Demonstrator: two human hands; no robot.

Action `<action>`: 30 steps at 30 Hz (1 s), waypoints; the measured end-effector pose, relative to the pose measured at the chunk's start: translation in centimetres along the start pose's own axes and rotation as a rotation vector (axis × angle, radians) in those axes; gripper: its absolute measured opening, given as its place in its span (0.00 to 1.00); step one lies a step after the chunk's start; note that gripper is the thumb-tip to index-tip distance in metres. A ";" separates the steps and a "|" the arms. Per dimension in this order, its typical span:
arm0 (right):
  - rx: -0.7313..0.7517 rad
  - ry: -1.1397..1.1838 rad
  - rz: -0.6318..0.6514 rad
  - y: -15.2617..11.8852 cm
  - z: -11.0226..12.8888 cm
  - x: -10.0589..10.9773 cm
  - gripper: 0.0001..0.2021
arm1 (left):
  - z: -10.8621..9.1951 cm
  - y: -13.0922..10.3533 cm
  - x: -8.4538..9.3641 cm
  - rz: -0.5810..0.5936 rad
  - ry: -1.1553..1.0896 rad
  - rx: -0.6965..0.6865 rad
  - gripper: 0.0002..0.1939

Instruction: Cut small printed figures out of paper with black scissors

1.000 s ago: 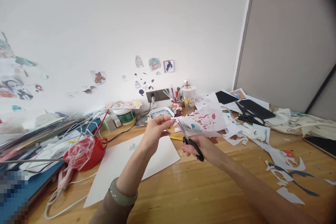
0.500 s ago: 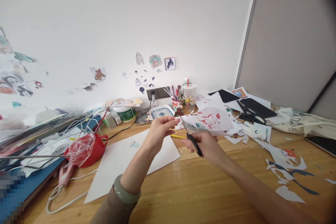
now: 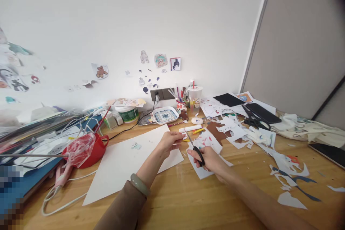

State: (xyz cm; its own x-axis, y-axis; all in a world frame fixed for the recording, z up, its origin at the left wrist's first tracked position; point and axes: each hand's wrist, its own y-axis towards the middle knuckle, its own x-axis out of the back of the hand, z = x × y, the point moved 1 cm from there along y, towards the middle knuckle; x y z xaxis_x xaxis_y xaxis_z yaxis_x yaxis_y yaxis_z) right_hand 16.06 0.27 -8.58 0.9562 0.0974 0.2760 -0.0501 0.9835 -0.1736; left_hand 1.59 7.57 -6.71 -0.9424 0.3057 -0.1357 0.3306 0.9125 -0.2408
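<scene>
Paper (image 3: 110, 176), a broad white sheet, lies at left with a pale cutout (image 3: 136, 146) on it. Right of that, the left hand (image 3: 167, 144) has thumb and forefinger nearly closed on a small paper piece (image 3: 184, 136), the other fingers loosely curled. Black-handled scissors (image 3: 199, 155) point at it, far and leftward; I cannot tell how wide the blades stand. The right hand (image 3: 211, 160) is curled round their handles, above a printed sheet (image 3: 215, 143). Trimming this small, I'd pinch the margin, turn the paper into steady blades and take short snips, fingertips clear of the points.
</scene>
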 end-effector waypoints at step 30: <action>0.444 -0.336 0.150 -4.3 6.7 -1.1 0.09 | -4.3 -10.4 -0.5 -0.078 -0.273 -0.269 0.09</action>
State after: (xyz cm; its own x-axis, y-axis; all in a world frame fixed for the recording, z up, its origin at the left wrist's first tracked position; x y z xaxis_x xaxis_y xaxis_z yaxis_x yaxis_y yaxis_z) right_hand 13.29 -3.09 -1.81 0.7886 0.2127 0.5770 -0.3641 0.9176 0.1594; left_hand -1.62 -0.86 -0.05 -0.9045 0.1817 -0.3859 0.1991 0.9800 -0.0052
